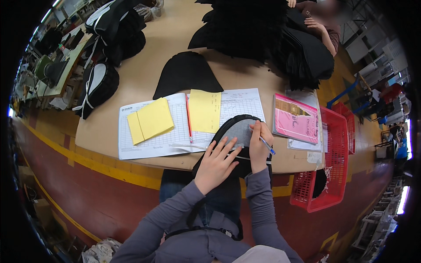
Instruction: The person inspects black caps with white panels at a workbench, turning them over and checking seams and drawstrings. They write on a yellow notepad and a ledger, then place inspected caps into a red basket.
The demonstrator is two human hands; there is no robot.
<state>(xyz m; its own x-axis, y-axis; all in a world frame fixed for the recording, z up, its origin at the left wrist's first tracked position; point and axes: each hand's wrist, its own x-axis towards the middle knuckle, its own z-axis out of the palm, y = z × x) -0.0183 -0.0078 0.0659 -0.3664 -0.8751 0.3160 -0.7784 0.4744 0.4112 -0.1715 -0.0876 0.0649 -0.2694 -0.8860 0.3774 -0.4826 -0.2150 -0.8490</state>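
At the table's near edge lies a bundle of black curved fabric pieces with a grey top piece (237,129), a white tie strip across it. My left hand (216,163) rests over its near left part, fingers stretched out and slightly spread. In my right hand (259,143) a blue-and-white pen (268,147) is gripped, over the right side of the grey piece. Its writing tip is hidden by the fingers. Beneath and beyond the bundle spreads an open ledger (153,151), bearing a yellow paper pad (151,121), a loose yellow sheet (205,111) and a red pencil (189,118).
A single black cut piece (187,75) lies beyond the ledger. Tall black stacks (250,30) stand at the far side, near another person's hand (315,25). Tied bundles (98,83) sit at left. A pink notebook (296,119) and red plastic crate (326,193) are at right.
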